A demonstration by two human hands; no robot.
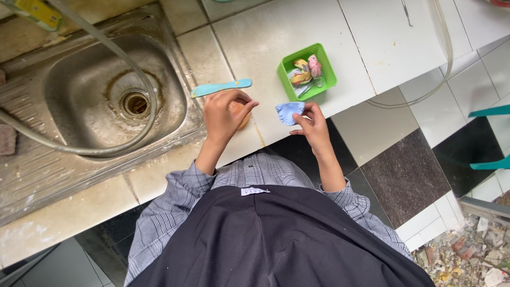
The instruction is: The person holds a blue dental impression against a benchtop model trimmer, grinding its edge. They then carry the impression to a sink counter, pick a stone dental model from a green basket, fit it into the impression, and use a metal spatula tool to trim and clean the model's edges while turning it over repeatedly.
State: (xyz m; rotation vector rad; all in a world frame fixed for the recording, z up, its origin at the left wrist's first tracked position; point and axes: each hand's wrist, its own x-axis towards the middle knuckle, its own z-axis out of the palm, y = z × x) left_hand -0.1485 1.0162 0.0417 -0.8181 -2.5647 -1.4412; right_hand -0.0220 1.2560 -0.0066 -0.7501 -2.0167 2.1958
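At a tiled bench (297, 21) beside a steel sink (95, 95), the left hand (226, 114) cups an orange lump of dough (241, 118), steadying it, while the right hand (313, 125) pinches a blue crimped dough piece (288, 111) at the edge; a blue spatula (220, 87) and green basket (329, 74) lie near.
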